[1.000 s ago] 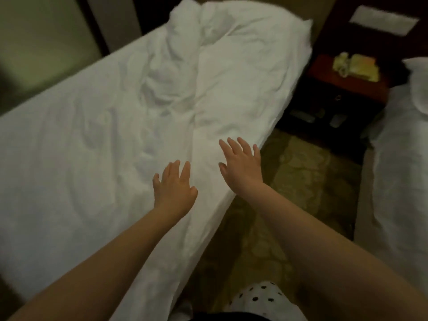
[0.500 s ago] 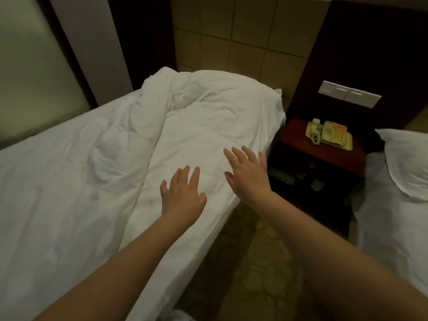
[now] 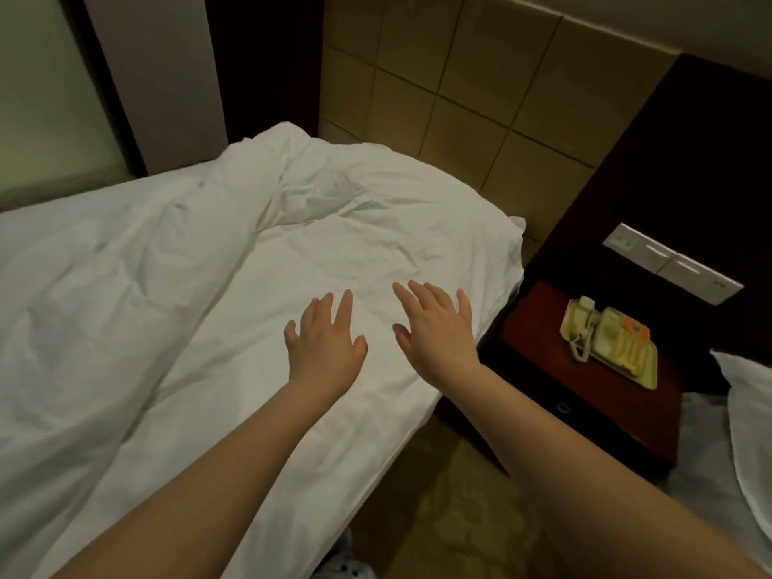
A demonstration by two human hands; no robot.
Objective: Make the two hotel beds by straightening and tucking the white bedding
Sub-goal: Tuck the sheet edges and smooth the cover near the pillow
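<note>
The near bed [image 3: 376, 420] fills the left and centre, covered in white bedding. A rumpled white duvet [image 3: 125, 286] lies along its left side and bunches up toward the head of the bed. My left hand [image 3: 326, 344] lies flat, fingers spread, on the smooth sheet near the bed's right edge. My right hand [image 3: 438, 332] is beside it, fingers straight, palm down on the sheet. Neither hand holds any cloth. The second bed [image 3: 710, 453] shows at the right edge with a white pillow [image 3: 747, 432] on it.
A dark red nightstand [image 3: 593, 394] stands between the beds with a cream telephone [image 3: 610, 344] on top. A switch panel [image 3: 672, 269] is on the dark wall behind it. Patterned carpet [image 3: 451, 516] runs between the beds. A tiled wall [image 3: 459, 98] stands behind the bed's head.
Both hands have slid along the sheet toward the head of the bed, staying flat. The view has lifted, bringing the wall and nightstand into sight.
</note>
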